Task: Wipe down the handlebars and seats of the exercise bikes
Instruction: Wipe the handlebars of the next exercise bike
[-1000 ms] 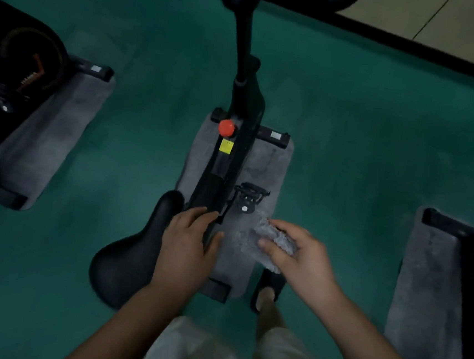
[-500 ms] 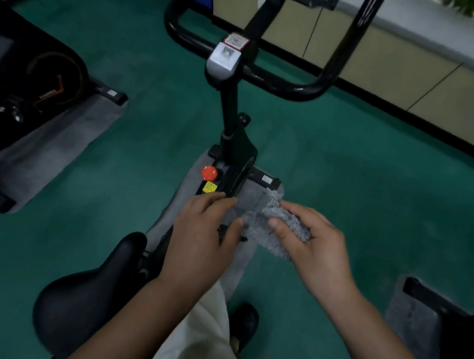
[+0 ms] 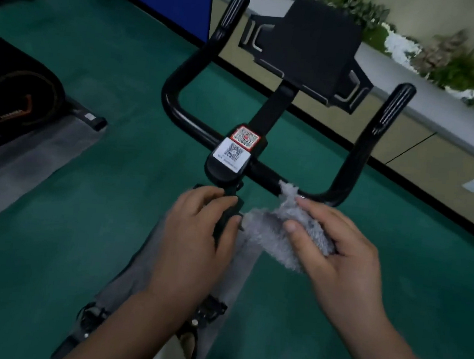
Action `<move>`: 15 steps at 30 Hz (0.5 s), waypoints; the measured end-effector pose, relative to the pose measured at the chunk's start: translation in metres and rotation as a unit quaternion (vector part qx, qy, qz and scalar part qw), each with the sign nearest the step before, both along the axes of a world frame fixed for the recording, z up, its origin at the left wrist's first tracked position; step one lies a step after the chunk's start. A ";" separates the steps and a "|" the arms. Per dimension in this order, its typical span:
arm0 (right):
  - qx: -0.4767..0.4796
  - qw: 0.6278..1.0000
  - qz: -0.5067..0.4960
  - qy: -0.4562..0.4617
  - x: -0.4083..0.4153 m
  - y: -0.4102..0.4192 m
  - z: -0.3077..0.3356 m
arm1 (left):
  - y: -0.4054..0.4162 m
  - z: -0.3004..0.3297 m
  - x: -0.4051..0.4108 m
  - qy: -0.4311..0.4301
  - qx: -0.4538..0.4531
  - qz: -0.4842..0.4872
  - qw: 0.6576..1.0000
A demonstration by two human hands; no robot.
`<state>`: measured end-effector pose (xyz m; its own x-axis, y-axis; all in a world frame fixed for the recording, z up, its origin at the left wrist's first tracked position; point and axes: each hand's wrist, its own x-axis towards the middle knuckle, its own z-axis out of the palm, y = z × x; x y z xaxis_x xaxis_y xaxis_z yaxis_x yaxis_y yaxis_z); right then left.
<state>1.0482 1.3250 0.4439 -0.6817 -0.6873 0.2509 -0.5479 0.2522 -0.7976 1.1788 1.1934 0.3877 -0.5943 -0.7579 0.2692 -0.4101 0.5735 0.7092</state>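
The black handlebars (image 3: 178, 110) of the exercise bike fill the upper middle of the head view, both grips pointing away from me. A black stem with QR-code stickers (image 3: 234, 153) sits at their centre. My right hand (image 3: 346, 262) grips a fluffy grey cloth (image 3: 271, 232), thumb on top. The cloth's upper tip overlaps the right part of the crossbar. My left hand (image 3: 194, 244) hovers just left of the cloth with loosely curled fingers, and I see nothing in it. The bike's seat is out of view.
A black tablet holder (image 3: 309, 50) stands above the handlebars. A pedal (image 3: 208, 309) and a grey mat show below my hands. Another bike (image 3: 9, 93) on its own mat (image 3: 30, 153) stands at the left. Low cabinets (image 3: 434, 158) topped with plants line the far right.
My view has tilted up from the seat and frame to the handlebars. Both hands have risen together toward the crossbar, the right one keeping the cloth.
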 end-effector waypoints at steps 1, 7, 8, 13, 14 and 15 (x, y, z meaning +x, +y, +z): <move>-0.007 1.000 -0.005 0.003 -0.008 -0.009 0.003 | -0.008 -0.001 -0.006 0.007 -0.004 0.002 1.000; 0.042 0.992 0.024 0.114 -0.052 -0.068 -0.004 | -0.041 -0.012 -0.034 0.036 -0.033 -0.003 0.999; 0.069 0.988 0.045 0.130 -0.056 -0.077 -0.012 | -0.043 -0.014 -0.037 0.039 -0.038 -0.006 0.999; 0.144 0.969 0.098 0.174 -0.060 -0.088 -0.044 | -0.048 -0.026 -0.043 0.055 -0.061 -0.009 0.997; 0.139 0.969 0.089 0.183 -0.060 -0.085 -0.044 | -0.049 -0.027 -0.044 0.054 -0.065 -0.007 0.996; 0.138 0.969 0.081 0.188 -0.061 -0.083 -0.045 | -0.049 -0.028 -0.044 0.054 -0.070 -0.006 0.996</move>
